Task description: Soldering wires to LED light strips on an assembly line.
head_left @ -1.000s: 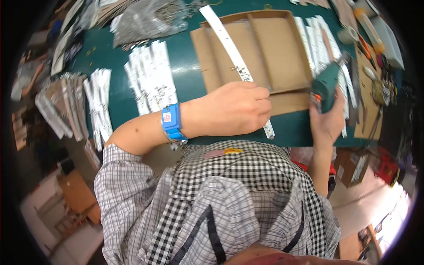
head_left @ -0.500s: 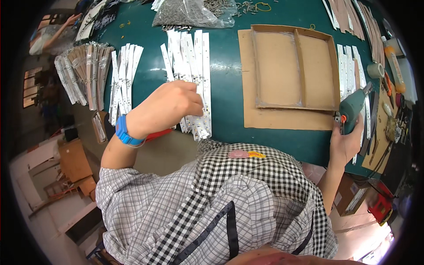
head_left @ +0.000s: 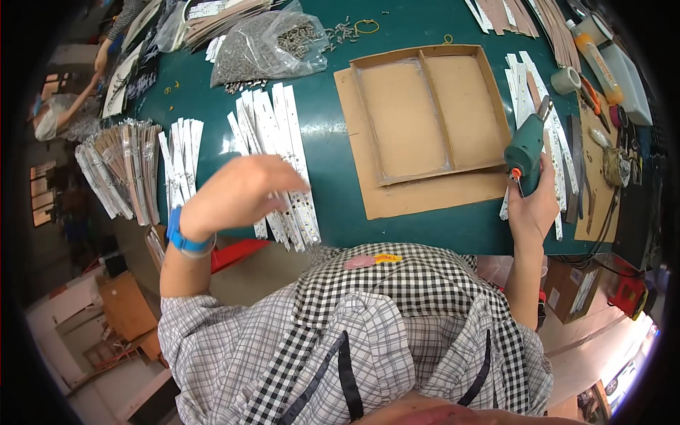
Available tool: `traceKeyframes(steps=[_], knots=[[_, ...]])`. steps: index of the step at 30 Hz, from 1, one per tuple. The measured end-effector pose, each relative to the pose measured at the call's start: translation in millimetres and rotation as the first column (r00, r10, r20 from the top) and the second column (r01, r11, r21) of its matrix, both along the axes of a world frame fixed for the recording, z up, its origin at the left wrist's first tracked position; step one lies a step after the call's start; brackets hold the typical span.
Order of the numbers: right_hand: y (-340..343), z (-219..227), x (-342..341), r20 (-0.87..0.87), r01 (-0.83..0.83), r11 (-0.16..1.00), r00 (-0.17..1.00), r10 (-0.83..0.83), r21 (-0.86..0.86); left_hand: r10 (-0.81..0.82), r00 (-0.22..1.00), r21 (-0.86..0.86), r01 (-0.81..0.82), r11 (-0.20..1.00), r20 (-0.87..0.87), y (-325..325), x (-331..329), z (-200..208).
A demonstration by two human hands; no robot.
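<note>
While right hand (head_left: pixel 533 207) grips green tool (head_left: pixel 525 145), left hand (head_left: pixel 237 191) near white strips (head_left: pixel 287 134); grip parted, apparently empty.

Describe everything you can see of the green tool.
The green tool has a dark green, plastic-looking body, a narrow, metallic-looking nose and a small orange-red piece at its near end. The right hand grips it from the near side. It's tilted, nose pointing away from the person and to the right, beside the cardboard tray's right edge. It overlaps the white strips in view; whether it touches them isn't clear.
</note>
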State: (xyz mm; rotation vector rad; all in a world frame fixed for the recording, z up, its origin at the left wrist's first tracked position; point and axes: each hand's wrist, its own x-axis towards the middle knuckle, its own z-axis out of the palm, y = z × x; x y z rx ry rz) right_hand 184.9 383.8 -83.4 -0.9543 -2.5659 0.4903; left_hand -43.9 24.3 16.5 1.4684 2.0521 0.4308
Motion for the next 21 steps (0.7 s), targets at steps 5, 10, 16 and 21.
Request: traceKeyframes(steps=[5,10,16,21], knots=[[-2.2,3.1,-2.0,0.026,-0.034,0.999,0.999,0.034,-0.01,0.292,0.935,0.352,-0.209,0.912,-0.2,74.9,-76.7,-39.6],[-3.7,4.8,11.8,-0.106,0.032,0.995,0.993,-0.042,-0.098,0.454,0.79,0.324,-0.339,0.883,-0.412,135.6,-144.7,-99.0],[-27.1,23.5,24.4,-0.493,-0.149,0.874,0.863,-0.114,-0.462,0.501,0.793,0.362,-0.38,0.851,-0.346,143.9,-169.9,-134.0],[-56.5,20.5,8.7,-0.436,-0.23,0.614,0.876,-0.208,-0.755,0.477,0.8,0.373,-0.344,0.862,-0.364,143.9,-169.0,-138.2]])
